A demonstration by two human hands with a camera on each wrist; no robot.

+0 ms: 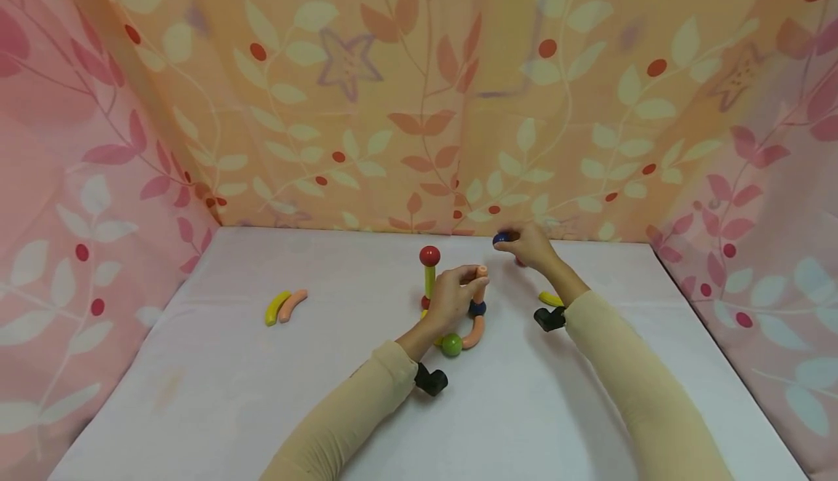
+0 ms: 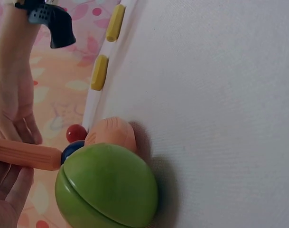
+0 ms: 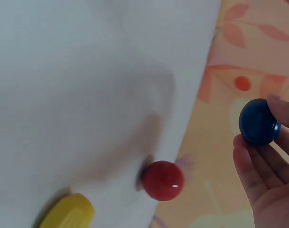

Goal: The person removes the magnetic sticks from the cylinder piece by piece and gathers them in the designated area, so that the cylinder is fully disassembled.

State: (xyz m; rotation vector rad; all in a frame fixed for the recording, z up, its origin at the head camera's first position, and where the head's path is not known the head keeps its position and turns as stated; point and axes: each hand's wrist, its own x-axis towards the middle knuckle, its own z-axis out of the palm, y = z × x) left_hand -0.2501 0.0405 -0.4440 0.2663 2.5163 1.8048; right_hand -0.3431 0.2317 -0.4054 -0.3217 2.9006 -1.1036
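Note:
My left hand (image 1: 448, 299) holds the upright salmon stick (image 1: 481, 290) by its upper part. Below that stick come a dark blue ball (image 1: 478, 308), a curved salmon stick (image 1: 474, 334) and a green ball (image 1: 452, 345), joined in a U-shaped chain. The chain's other side rises to a yellow stick (image 1: 430, 282) topped by a red ball (image 1: 429, 255); my left hand partly hides this side. Away from the chain, my right hand (image 1: 533, 248) pinches another blue ball (image 3: 258, 122) between thumb and fingers, above the table's far edge.
A loose red ball (image 3: 163, 180) and a yellow stick (image 1: 550, 298) lie on the white table (image 1: 196, 394) below my right hand. At the left rest a curved yellow stick (image 1: 277, 308) and a curved salmon stick (image 1: 292, 305). Patterned curtains (image 1: 419, 102) surround the table's back and sides.

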